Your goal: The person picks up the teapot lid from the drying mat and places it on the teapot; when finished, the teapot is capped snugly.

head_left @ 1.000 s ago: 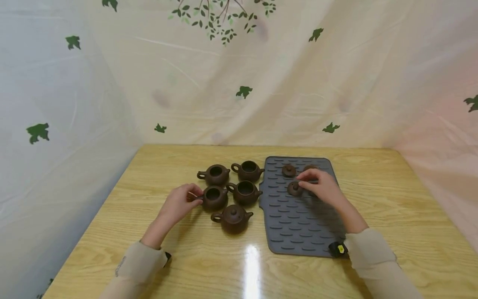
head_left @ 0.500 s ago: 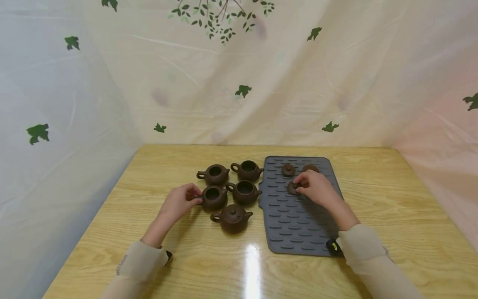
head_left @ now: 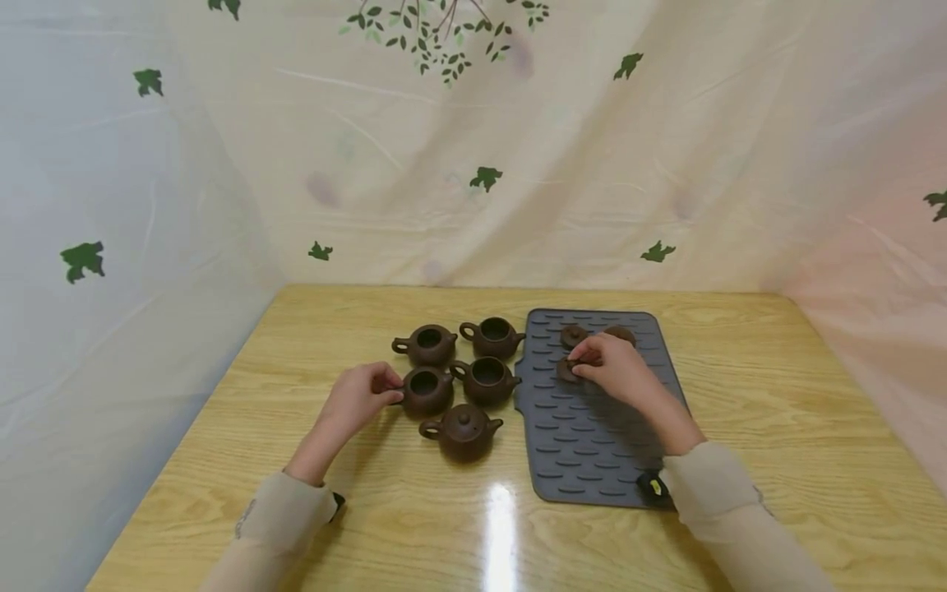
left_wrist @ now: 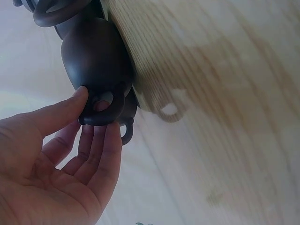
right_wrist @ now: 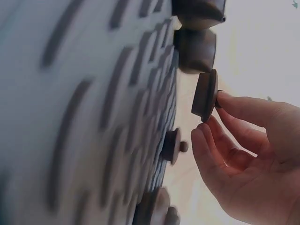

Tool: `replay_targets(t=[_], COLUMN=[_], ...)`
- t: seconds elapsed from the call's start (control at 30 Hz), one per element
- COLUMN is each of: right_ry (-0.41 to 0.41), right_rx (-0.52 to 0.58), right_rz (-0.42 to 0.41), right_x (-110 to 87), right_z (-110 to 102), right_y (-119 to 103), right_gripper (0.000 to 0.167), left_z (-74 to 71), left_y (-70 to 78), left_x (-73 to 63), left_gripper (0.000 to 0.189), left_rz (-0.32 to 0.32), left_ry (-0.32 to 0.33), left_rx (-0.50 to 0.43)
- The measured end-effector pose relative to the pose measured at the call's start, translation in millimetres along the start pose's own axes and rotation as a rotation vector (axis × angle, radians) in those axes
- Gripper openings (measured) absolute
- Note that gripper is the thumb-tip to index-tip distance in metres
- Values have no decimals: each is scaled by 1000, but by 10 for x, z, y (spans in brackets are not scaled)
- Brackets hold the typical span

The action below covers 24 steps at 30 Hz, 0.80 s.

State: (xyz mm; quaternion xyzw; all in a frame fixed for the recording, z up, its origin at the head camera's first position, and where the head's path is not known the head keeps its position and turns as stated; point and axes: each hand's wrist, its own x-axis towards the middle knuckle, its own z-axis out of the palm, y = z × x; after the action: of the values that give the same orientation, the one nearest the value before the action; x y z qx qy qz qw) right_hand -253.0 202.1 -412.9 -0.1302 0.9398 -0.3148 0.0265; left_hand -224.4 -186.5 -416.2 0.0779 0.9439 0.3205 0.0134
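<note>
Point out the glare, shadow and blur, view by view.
Head: bright glare streak on the tabletop; left wrist: soft shadow with a handle-like loop, same tabletop; right wrist: mat blurred up close, the lid in the right hand sharper.

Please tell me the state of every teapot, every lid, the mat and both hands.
Front teapot: lid on
Held teapot: lidless
Middle-right teapot: lidless
Back-left teapot: lidless
Back-right teapot: lidless
Mat: flat
Held lid: lifted
Left lid: on mat
Right lid: on mat
Left hand: pinching held teapot
Right hand: pinching held lid

Both hands in pinch grips
</note>
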Motion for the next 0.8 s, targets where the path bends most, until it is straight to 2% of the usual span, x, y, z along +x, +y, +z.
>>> replay_targets(t=[0.3,0.53,0.8], right_ry=[-5,-30,-70], right_rx=[110,144,173], right_rz=[-52,-103,-124], right_x=[24,100,187], right_z=[49,172,312], right_y=[-329,-574,-860], right_gripper=[14,14,13], left_z=[-1,-21,-15], left_y=[0,4,-2], left_x=[4,0,10], left_gripper=[6,5,5], left_rz=[9,7,-2], left_ry=[-1,-6,-16], left_rx=[1,12,7])
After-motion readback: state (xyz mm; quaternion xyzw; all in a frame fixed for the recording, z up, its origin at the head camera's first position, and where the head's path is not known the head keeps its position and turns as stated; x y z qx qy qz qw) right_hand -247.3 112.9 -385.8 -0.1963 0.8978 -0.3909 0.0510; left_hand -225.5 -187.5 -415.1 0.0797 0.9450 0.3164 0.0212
